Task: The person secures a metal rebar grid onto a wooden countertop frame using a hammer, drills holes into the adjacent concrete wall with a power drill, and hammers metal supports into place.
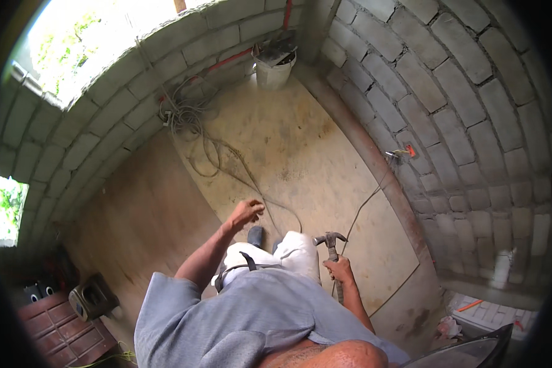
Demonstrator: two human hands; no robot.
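My right hand [338, 268] grips the handle of a claw hammer [330, 240], held head up at my right side beside my leg in white trousers [297, 254]. My left hand [249, 210] hangs in the air over the plywood sheet [306, 153], its fingers loosely bent and apart, holding nothing that I can see. A dark shoe [256, 235] shows just below it. Loose grey cables [199, 122] lie coiled on the floor ahead and trail back toward my feet.
Block walls [448, 86] surround me, with openings at the left. A white bucket [270, 73] stands at the far corner, and a brown board [129, 214] lies left. Wires [398, 152] hang from an orange wall box at right. A dark boxy object [95, 297] sits low left.
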